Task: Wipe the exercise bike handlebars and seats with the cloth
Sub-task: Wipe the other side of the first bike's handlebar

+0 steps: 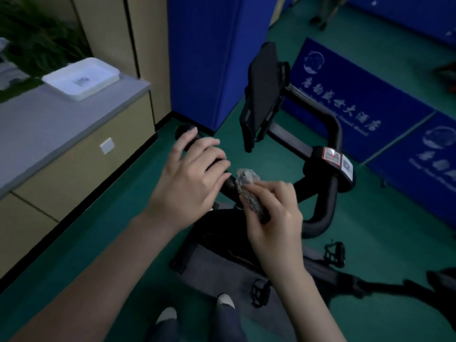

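The exercise bike's black handlebars (330, 134) loop in front of me, with a dark screen holder (264, 95) standing upright at their middle. My left hand (192, 176) rests over the left handlebar grip (183, 130), its fingers laid across the bar. Just to its right, my right hand (274, 213) holds a crumpled grey cloth (246, 183) wrapped round the same bar, fingers curled over it. The seat is not in view.
A grey-topped cabinet (61, 124) with a white tray (81, 79) stands at the left. Blue padded panels (207, 58) rise behind the bike and blue printed boards (357, 99) lean at the right. Pedals (334, 253) and the bike frame lie below on green floor.
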`<state>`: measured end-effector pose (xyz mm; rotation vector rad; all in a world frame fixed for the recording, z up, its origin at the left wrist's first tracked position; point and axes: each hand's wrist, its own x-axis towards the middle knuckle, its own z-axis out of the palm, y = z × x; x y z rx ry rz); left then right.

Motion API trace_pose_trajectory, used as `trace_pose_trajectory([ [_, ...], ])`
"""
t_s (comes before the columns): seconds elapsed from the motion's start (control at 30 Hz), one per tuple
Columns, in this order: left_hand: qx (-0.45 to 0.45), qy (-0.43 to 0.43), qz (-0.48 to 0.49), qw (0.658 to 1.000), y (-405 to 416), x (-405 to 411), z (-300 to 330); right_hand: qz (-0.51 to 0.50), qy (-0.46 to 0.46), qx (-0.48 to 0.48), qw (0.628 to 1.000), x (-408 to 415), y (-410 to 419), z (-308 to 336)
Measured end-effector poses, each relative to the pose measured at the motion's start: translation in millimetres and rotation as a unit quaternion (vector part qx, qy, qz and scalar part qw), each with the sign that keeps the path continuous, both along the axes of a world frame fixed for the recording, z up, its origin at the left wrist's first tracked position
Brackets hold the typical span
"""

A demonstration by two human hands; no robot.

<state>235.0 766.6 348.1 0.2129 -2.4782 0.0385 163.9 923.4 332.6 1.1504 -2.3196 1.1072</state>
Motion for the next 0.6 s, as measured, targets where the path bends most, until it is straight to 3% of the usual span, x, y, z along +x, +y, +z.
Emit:
trace_pose_trajectory([
  [0.17,-0.011,0.005,-0.042,0.999,-10,-3,5,-0.136,-0.013,-0.069,0.988,13,0,-9],
  [0.43,-0.010,0.006,-0.108,0.994,-27,-3,8,-0.120,0.019,-0.087,0.989,43,-44,-17],
  [0.6,-0.003,0.019,-0.100,0.995,-26,-5,5,-0.252,0.040,-0.125,0.959,37,-9,-34],
])
